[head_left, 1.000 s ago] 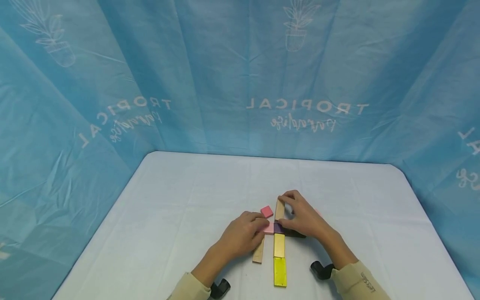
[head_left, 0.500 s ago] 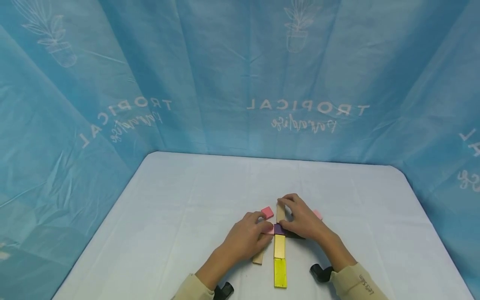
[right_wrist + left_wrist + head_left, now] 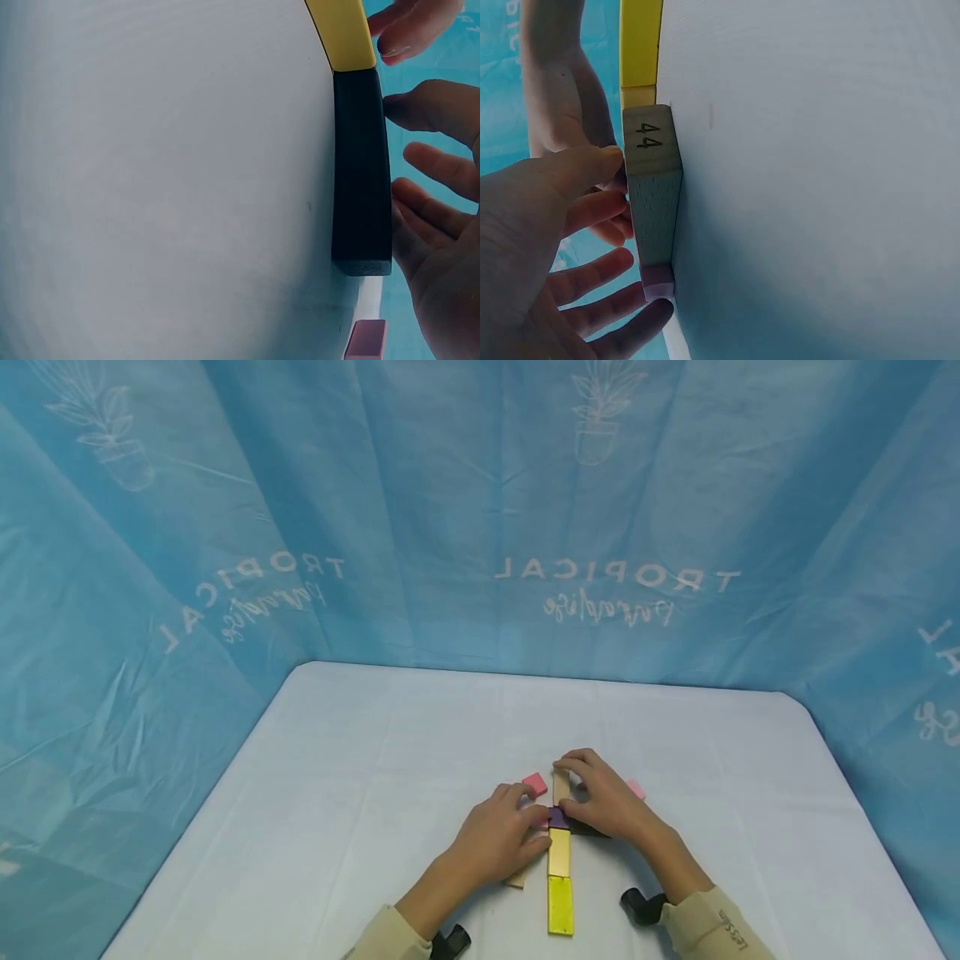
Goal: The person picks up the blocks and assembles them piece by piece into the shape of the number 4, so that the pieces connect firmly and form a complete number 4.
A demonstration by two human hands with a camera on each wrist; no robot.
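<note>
A column of blocks lies on the table: yellow (image 3: 560,906) nearest, then a cream block (image 3: 558,853), a purple block (image 3: 557,817) and a light wooden block (image 3: 561,785) farthest. My right hand (image 3: 606,793) holds the light wooden block between its ends, thumb near, fingertips far. From the left, my left hand (image 3: 491,833) reaches to the column with fingers extended, index tip at the purple block and thumb tip at the cream one. It covers most of a pink block. A wooden block marked 44 (image 3: 654,202) lies below the left hand; a black block (image 3: 362,165) sits under the right.
A red-pink cube (image 3: 535,783) lies just beyond the left fingers. Partly behind the right hand is a pale pink block (image 3: 635,787). The white table (image 3: 360,760) ends at a blue printed curtain (image 3: 420,527). Black wrist devices (image 3: 642,906) hang at both sleeves.
My left hand has moved right, from the pink block to the column's edge. The right hand has shifted slightly nearer, keeping its hold on the light wooden block.
</note>
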